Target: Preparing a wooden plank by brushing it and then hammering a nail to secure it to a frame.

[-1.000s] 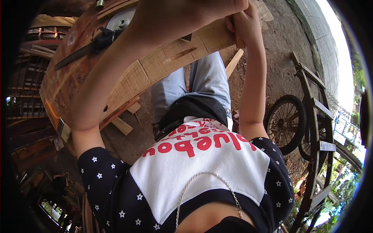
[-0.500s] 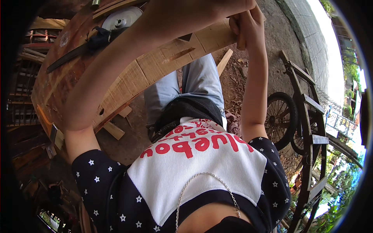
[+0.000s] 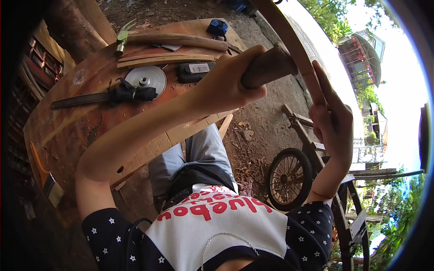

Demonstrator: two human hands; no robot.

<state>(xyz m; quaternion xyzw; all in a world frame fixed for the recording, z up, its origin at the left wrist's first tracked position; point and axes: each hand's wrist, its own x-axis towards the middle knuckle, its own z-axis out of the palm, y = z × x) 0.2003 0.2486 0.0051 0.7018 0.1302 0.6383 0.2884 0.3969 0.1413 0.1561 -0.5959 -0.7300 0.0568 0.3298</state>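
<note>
In the head view, my left hand (image 3: 226,83) is closed around a dark cylindrical piece (image 3: 269,67), whose far end is at the side of a long, slightly curved wooden strip (image 3: 289,34). My right hand (image 3: 332,119) is closed on the lower part of that strip, with one finger lying along it. Below my left arm is a round-edged wooden table (image 3: 58,122) bearing a silver disc (image 3: 134,77), black cloth (image 3: 138,94) on a flat dark bar (image 3: 77,103), a black case (image 3: 193,72), a hammer (image 3: 121,43), wood pieces (image 3: 176,38) and a blue tape measure (image 3: 218,27).
A spoked wheel (image 3: 288,178) on a dark wooden frame (image 3: 355,226) stands at the right. An orange-handled tool (image 3: 40,165) is at the table's left edge. A log (image 3: 74,34) stands at the back left. Dirt ground, pavement and trees lie beyond.
Both hands have moved apart and rightward, bringing the strip and dark cylinder into clear view. The view has shifted, showing more of the tabletop and the outdoor area.
</note>
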